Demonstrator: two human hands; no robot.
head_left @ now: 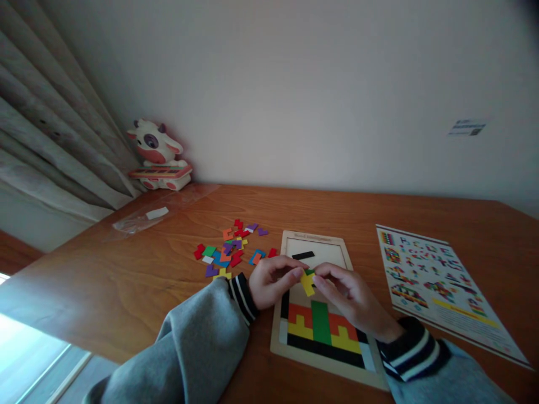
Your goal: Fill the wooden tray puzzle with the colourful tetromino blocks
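Observation:
My left hand point(275, 280) and my right hand point(351, 294) meet over the upper half of a wooden puzzle tray point(290, 365). Between their fingertips is a yellow puzzle piece point(307, 285), tilted above the board and gripped from both sides. A bit of green point(310, 271) shows just behind it, partly hidden by the fingers. The tray's lower part is filled with flat pieces: a green strip point(321, 322), orange-red and yellow shapes, and a long black bar point(320, 349). Farther up in the tray lies a loose black piece point(304, 255) at a slant.
Left of the tray, several colourful pieces point(225, 255) are scattered on the wooden table point(168, 292). A printed pattern sheet point(446, 286) lies at the right. A cow toy with a keyboard point(162, 157) and clear plastic wrapping point(138, 221) are at the back left.

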